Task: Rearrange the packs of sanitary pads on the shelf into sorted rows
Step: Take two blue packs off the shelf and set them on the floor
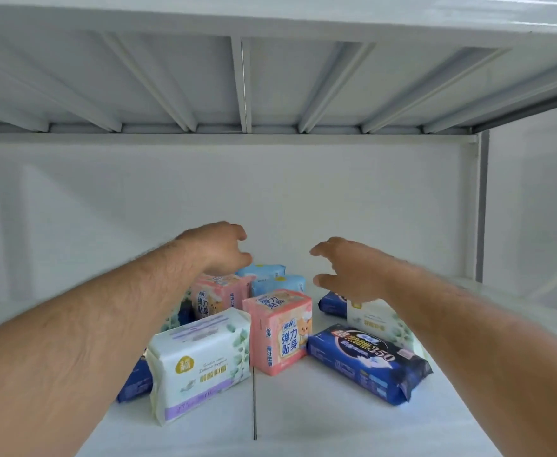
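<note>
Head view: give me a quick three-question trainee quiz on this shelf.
1. True or false: the left hand grips a pack.
2. Which pack stands between the white pack and the dark blue pack? A) pink pack B) light blue pack C) green pack
3. Fill in: the right hand hovers with its fingers ____.

Key: 1 false; 2 A; 3 spread
</note>
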Tool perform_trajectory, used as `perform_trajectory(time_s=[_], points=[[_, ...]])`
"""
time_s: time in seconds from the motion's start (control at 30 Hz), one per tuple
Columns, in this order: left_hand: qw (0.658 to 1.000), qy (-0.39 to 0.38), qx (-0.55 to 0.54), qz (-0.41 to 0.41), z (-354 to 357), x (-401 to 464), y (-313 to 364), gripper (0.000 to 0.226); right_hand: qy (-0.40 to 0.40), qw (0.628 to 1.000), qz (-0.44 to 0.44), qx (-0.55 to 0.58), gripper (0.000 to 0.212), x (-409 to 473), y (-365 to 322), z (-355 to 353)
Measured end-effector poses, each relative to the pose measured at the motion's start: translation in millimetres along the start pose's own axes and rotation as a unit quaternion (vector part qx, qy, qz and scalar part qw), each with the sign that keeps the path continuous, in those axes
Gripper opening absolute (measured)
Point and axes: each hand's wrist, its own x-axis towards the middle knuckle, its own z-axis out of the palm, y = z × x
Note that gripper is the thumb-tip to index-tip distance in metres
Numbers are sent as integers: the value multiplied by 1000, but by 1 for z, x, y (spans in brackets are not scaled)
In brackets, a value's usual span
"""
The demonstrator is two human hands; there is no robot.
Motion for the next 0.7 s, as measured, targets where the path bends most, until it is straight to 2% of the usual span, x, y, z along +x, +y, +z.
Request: perform_trajectory(time_s=[0.37,0.57,0.7], points=[[994,-92,-6,64,55,133,-17,67,-112,993,8,32,66,94,17,48],[985,-153,25,74,91,163,-10,68,-188,982,-19,-22,60,127,17,78],[982,-159,57,82,97,167,-10,64,-185,982,-36,-29,64,133,17,79]])
